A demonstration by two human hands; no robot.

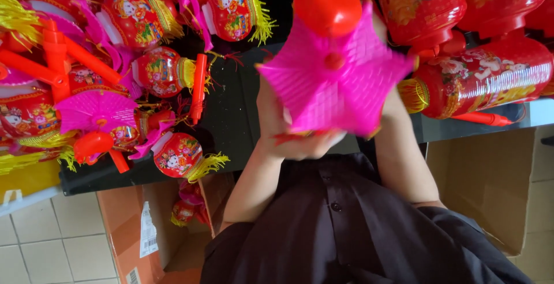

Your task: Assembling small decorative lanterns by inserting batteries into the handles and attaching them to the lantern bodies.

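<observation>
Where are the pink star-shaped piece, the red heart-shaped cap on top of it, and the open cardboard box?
pink star-shaped piece [337,90], head view, ribbed middle.
red heart-shaped cap [326,4], head view, rounded top.
cardboard box [124,232], head view, outer wall.

Small assembly or packing workshop: black worktable heaped along its left and right edges with identical red toy lanterns; cardboard cartons below on tiled floor.

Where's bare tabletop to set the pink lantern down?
One free patch: the black tabletop between the small lantern pile and the left hand, running back under the pink lantern. A narrow strip lies in front of the big red lanterns by the right hand. Both piles themselves are crowded.
</observation>
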